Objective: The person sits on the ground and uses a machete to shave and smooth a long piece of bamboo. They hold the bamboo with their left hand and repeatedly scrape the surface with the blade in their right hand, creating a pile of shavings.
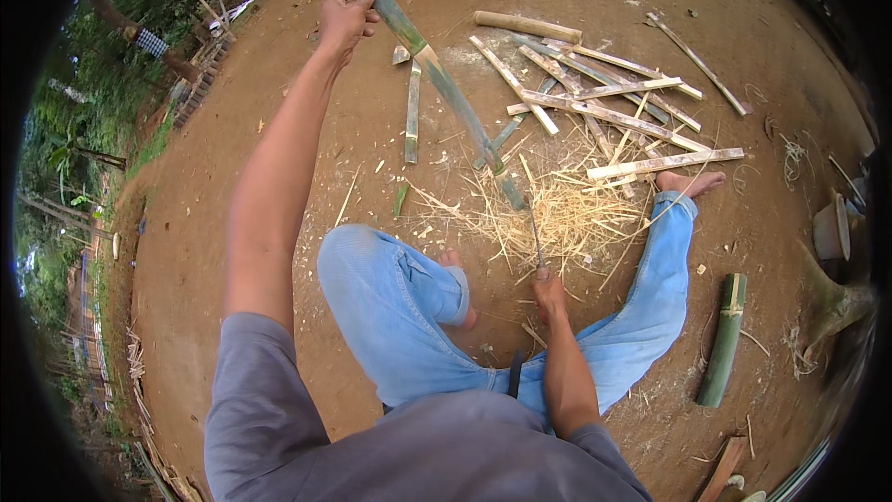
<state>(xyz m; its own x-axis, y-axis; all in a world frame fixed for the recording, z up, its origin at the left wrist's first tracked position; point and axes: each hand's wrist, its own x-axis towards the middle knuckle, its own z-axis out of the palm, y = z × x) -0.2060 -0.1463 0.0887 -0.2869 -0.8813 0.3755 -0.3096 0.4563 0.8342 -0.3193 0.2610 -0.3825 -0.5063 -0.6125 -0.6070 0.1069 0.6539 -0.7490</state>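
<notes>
Riskily, left hand (346, 17) fingers closed around upper end of green bamboo strip (446, 84) slanting over shavings pile (548, 214), right hand (550, 293) fingers gripping knife (535, 240) at its lower end; possible blade slip toward bare foot (455, 265).

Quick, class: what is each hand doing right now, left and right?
Left hand: closed around the top end of the long green bamboo strip.
Right hand: closed on the knife handle.

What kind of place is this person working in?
Probably an outdoor yard at the edge of woodland, used for working bamboo. The ground is bare packed earth, split bamboo strips and a heap of pale shavings lie on it, and green trees border it on the left.
</notes>
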